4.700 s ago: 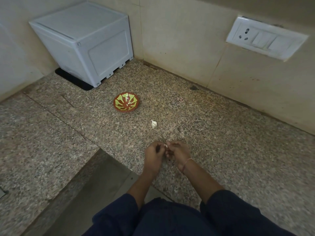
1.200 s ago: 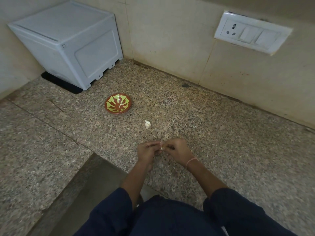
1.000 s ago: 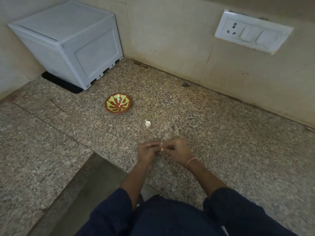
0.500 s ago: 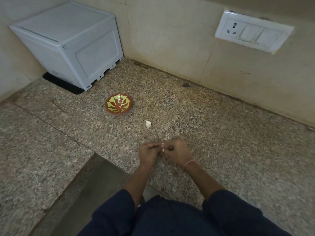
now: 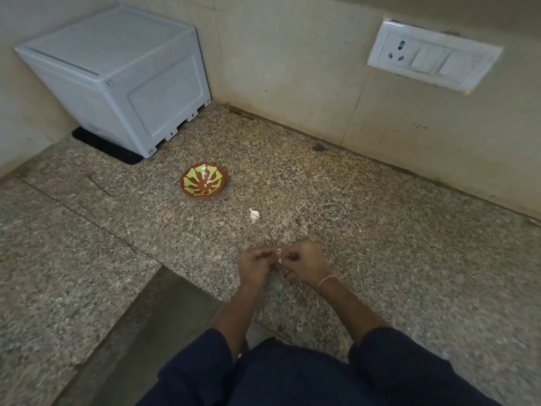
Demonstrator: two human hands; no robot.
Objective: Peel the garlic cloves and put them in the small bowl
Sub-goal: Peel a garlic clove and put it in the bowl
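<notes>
Small bowl [image 5: 204, 180] w/ pale garlic cloves [image 5: 209, 182] in btm.

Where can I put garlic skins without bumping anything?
The biggest bare patch is the counter right of the right hand, up to the wall below the socket. More lies left of the bowl, before the white box. It is crowded from the bowl past the loose garlic to the left hand; both hands pinch a clove.
</notes>
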